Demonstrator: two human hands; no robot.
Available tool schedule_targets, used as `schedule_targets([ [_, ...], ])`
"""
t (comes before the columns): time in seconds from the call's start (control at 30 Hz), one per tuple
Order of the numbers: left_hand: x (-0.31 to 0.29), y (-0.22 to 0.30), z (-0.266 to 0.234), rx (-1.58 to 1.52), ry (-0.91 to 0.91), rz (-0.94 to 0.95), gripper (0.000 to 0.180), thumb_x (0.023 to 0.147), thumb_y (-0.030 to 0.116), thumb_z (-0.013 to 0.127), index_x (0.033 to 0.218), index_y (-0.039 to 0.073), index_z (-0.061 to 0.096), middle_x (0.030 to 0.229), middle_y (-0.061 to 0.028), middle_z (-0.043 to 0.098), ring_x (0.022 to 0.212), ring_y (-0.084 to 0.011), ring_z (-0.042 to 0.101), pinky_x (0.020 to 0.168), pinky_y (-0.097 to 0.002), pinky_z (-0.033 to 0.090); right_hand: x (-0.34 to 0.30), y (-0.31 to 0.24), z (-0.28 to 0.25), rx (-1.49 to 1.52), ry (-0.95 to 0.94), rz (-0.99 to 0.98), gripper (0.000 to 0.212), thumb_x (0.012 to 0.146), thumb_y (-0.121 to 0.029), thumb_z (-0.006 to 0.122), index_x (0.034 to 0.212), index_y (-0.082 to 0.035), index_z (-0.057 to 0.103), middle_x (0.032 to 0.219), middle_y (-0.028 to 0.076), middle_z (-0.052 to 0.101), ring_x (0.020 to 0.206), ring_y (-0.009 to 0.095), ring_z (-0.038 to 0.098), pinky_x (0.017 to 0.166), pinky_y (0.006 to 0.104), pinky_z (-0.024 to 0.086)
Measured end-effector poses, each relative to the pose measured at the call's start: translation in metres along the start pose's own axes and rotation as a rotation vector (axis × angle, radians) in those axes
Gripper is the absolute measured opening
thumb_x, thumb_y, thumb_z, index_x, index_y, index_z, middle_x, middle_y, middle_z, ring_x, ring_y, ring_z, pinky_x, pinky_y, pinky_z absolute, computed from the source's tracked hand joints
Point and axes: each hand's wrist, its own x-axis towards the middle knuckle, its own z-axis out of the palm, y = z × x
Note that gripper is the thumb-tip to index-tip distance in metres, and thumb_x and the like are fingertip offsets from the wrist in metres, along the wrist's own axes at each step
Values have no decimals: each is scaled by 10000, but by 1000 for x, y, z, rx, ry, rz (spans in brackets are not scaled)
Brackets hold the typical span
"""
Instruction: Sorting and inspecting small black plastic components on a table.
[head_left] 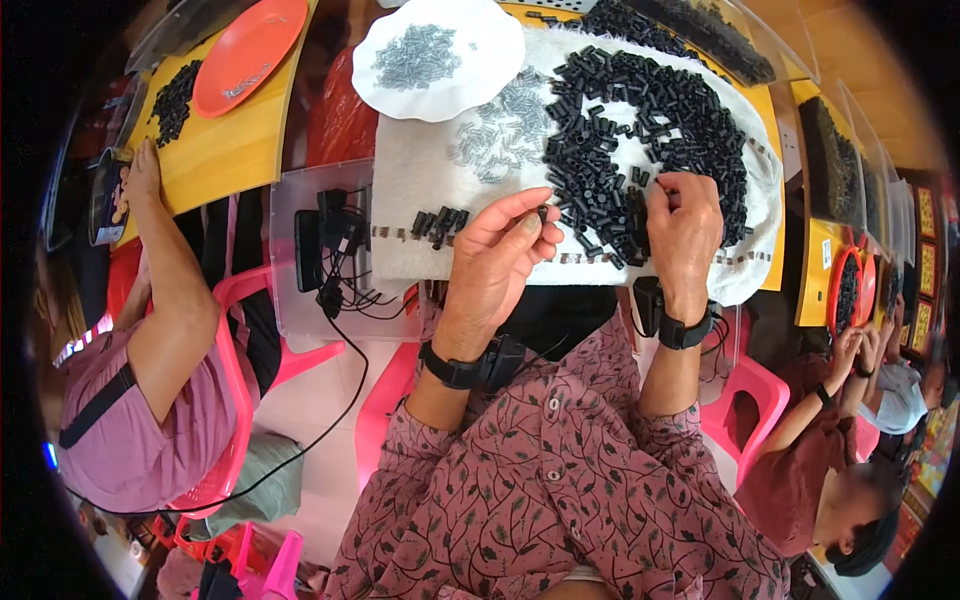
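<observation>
My left hand (497,262) is raised over the near edge of a white towel (420,155), thumb and fingers pinched on a small black cylinder (543,212). To its right, my right hand (688,225) is at the near side of a big heap of black cylinders (700,130), fingers curled and closed. What its fingertips hold, if anything, is hidden. A small group of black cylinders (440,226) lies left of my left hand. Farther back, many small clear pieces (495,135) are spread on the towel. More clear pieces (415,57) lie on a white scalloped plate (490,45).
Left, a person's arm (180,260) reaches to a yellow table (235,160) with a red plate (225,75) and black pieces. A clear bin (290,290) with black cables stands below my table's left side. Right, other people work near a red dish (838,300). Pink chairs (750,395) are close by.
</observation>
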Motion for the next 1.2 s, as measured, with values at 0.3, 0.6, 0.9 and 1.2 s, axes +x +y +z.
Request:
schedule_targets([
  [0.3, -1, -1, 3, 52, 35, 5, 270, 1028, 55, 566, 1285, -19, 608, 1136, -131, 688, 931, -150, 666, 796, -274, 540, -22, -40, -13, 913, -293, 397, 120, 947, -33, 684, 1055, 14, 658, 883, 16, 697, 771, 72, 654, 679, 217, 515],
  [0.6, -3, -2, 4, 38, 39, 9, 247, 1006, 42, 603, 1245, -13, 635, 1150, -102, 691, 955, -154, 682, 835, -286, 555, -33, -52, -10, 1082, -332, 382, 214, 889, 44, 730, 1086, 4, 655, 931, 13, 682, 816, 54, 620, 733, 202, 515],
  [0.9, -5, -1, 7, 46, 71, 27, 239, 1001, 18, 602, 1232, -29, 642, 1127, -101, 695, 946, -147, 682, 823, -275, 554, -39, -58, -10, 1103, -360, 346, 200, 889, 50, 729, 1074, 10, 665, 930, 7, 683, 794, 45, 605, 705, 198, 508],
  [1.2, -5, -4, 0, 76, 7, 54, 227, 1023, 63, 580, 1223, -22, 646, 1051, -91, 704, 911, -137, 672, 790, -268, 540, -40, -58, -7, 1047, -329, 204, 113, 881, 14, 753, 992, 2, 732, 913, 21, 688, 773, 53, 616, 673, 200, 492],
])
